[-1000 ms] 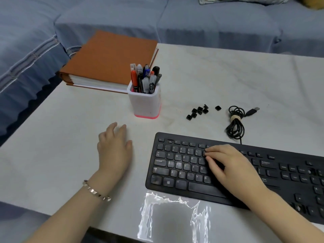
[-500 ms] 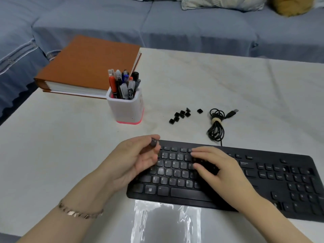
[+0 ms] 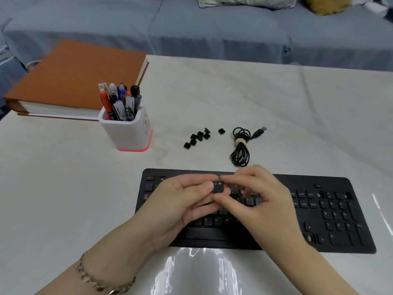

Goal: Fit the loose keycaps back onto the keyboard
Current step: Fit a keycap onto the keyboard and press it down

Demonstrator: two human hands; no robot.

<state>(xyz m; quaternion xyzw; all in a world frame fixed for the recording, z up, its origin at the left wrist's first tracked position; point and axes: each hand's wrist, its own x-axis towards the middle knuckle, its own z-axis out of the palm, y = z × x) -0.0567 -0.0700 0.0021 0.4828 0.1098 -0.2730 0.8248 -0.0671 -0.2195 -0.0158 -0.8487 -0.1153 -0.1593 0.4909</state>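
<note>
Head view: both hands meet above the middle of a black keyboard point(image 3: 331, 211) that lies flat on the pale desk point(image 3: 234, 96), close to its near edge. The left hand point(image 3: 176, 201) and the right hand point(image 3: 259, 201) share one black keycap point(image 3: 218, 186), held a little above the key rows. The left fingers point(image 3: 200, 185) are curled, with their tips pressed to the keycap's left side. The right fingers point(image 3: 234, 177) close on it from above and below, forefinger on its top edge and thumb beneath. The cap's printed face is turned up toward the camera; its legend is too small to read. A chain bracelet point(image 3: 100, 282) circles the left wrist.

Further back on the desk, well apart from the keyboard, a small cluster of loose keycaps point(image 3: 196, 138) lies in a heap, with one single keycap point(image 3: 221, 131) just to the right of the cluster. Beside that, a coiled black USB cable point(image 3: 241, 145) rests, bound with a tan tie, its plug pointing right. To the left of the cluster stands a white pen holder point(image 3: 127, 133) with a pink base, full of pens and markers. Behind it lies an orange-covered binder point(image 3: 74, 77), flat at the desk's far left corner. A blue sofa point(image 3: 191, 28) runs beyond the desk.
</note>
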